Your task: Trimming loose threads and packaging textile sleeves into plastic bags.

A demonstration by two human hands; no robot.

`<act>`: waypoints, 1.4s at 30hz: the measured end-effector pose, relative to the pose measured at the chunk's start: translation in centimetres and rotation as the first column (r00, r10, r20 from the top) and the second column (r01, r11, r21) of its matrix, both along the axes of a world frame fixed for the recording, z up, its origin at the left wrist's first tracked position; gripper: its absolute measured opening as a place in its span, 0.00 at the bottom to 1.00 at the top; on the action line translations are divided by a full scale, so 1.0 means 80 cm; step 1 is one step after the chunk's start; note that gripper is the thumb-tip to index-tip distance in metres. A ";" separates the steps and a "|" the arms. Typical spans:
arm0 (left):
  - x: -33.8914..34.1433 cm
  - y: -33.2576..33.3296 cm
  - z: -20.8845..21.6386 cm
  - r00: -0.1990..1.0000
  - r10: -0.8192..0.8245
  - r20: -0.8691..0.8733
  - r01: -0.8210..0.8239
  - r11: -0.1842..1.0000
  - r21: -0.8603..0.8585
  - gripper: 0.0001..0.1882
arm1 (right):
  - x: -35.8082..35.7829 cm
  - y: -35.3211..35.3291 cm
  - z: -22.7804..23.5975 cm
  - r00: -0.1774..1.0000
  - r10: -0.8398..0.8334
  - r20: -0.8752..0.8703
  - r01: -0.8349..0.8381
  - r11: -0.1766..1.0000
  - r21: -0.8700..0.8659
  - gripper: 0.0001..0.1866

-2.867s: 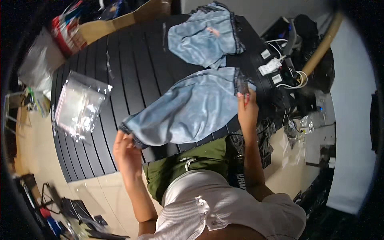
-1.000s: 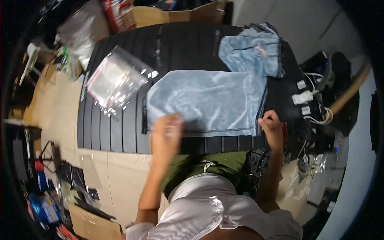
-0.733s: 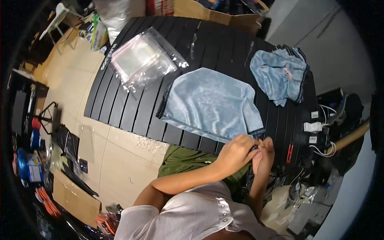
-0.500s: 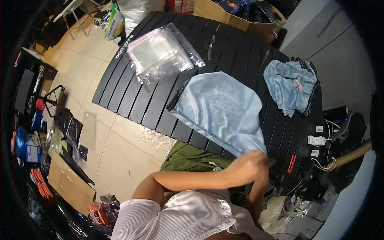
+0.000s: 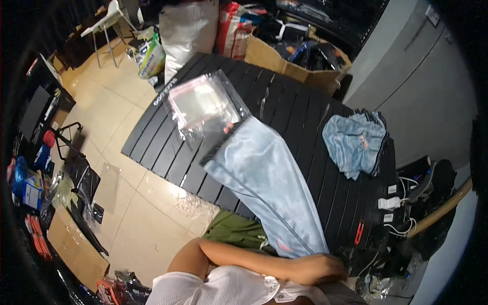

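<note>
A pale blue velvety cloth piece [image 5: 269,173] with a dark, frayed-looking edge stretches across the black slatted table [image 5: 168,147] to the near edge. My left hand [image 5: 316,268] is closed on its narrow near end, the forearm crossing my body from the left. My right hand is hidden behind or beneath the left, so its fingers cannot be made out. The cloth's far, dark-edged end lies against a stack of clear plastic bags [image 5: 203,104]. Another blue velvety cloth [image 5: 356,142], crumpled and dark-edged, rests on the table to the right.
A red cutter-like tool [image 5: 359,233] lies at the table's right side, near white plugs [image 5: 389,203] and cables. Behind the table stand an open cardboard box [image 5: 284,65] and a white sack [image 5: 188,35]. A grey cabinet [image 5: 422,96] borders the right.
My hands have come down toward my body, drawing the cloth's near end with them. The cloth is now longer and straighter. The view has tilted up, showing more behind the table.
</note>
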State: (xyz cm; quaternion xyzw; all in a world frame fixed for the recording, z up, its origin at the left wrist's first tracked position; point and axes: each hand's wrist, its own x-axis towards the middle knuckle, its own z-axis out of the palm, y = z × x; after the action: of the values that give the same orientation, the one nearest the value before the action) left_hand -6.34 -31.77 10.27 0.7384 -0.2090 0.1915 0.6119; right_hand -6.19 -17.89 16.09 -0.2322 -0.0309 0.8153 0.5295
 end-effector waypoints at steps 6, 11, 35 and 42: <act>-0.004 0.005 0.022 0.966 0.206 0.159 -0.197 0.978 -0.071 0.12 | -0.001 0.160 -0.205 0.859 -0.053 -0.509 0.305 0.852 0.426 0.19; -0.019 0.110 -0.007 0.509 0.860 0.029 -0.781 0.448 0.435 0.17 | 0.076 0.185 -0.264 0.770 0.285 -0.571 0.236 0.703 0.670 0.12; -0.183 0.331 0.001 0.401 0.729 -0.554 -0.885 0.153 -0.439 0.18 | 0.284 -0.184 -0.005 0.601 -0.752 0.271 0.705 0.658 0.262 0.24; -0.141 0.317 -0.129 0.200 0.754 -0.626 -0.967 0.255 -0.002 0.23 | 0.338 -0.193 -0.211 0.771 -0.518 0.371 0.565 0.825 -0.024 0.20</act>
State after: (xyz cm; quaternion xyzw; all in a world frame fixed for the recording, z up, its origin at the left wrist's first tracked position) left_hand -17.61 -6.42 -0.06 0.5980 0.4680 0.3443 0.5521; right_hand 20.83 -33.31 -0.81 -0.4067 -0.0009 0.5736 0.7111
